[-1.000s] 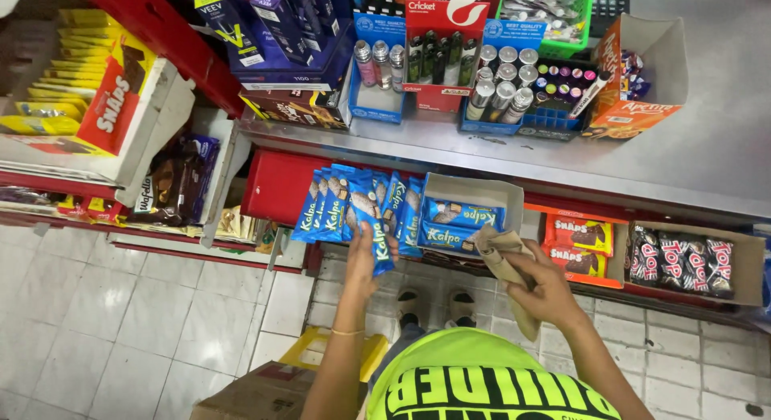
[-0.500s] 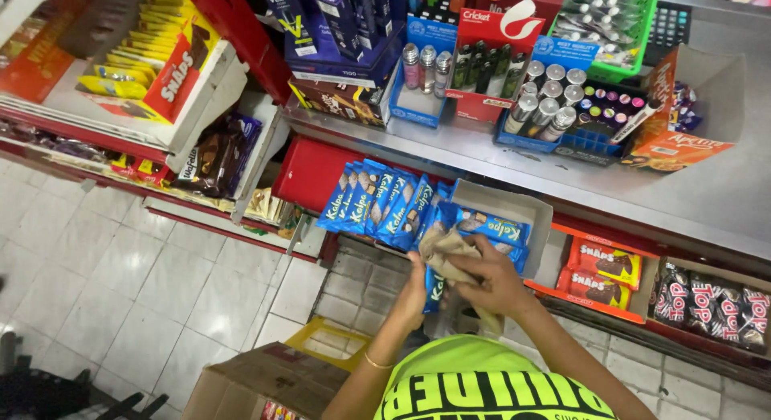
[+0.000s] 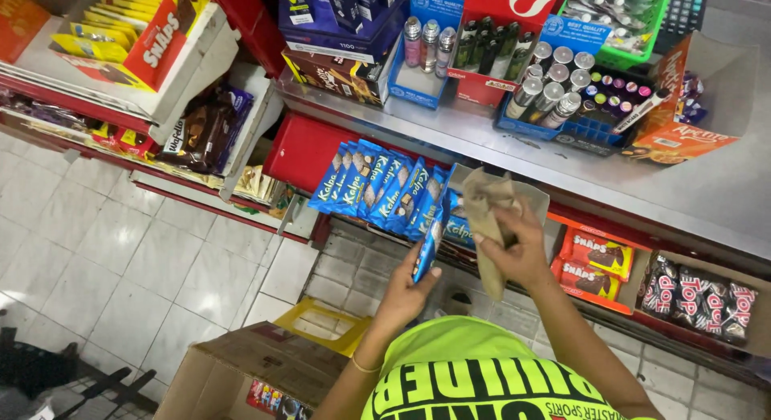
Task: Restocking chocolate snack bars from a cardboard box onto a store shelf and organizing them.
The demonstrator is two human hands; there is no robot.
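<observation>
Snack packs in blue wrappers are what the work is about. The left hand (image 3: 408, 285) is pinching one blue snack pack (image 3: 431, 231) by its bottom end and holding it up on its edge. The right hand (image 3: 514, 247), just beside the left one, is closed around a crumpled brown cloth (image 3: 487, 215), which touches the top part of that pack. Just past the left hand, a row of the same blue packs (image 3: 376, 187) leans neatly in a cardboard tray (image 3: 536, 197) on the red shelf (image 3: 301, 151). More blue packs lie deep in that tray, behind the cloth. It looks like the row is mostly tidy, and this one pack is out of it, so it seems to be getting a wipe and is not back in place yet. Down near the left arm sits an open cardboard box (image 3: 233, 372) on the tiled floor (image 3: 120, 259); some colourful things show inside it, but I cannot tell what they are. Off to the right of the right hand, orange snack packs (image 3: 598, 255) fill another tray.
</observation>
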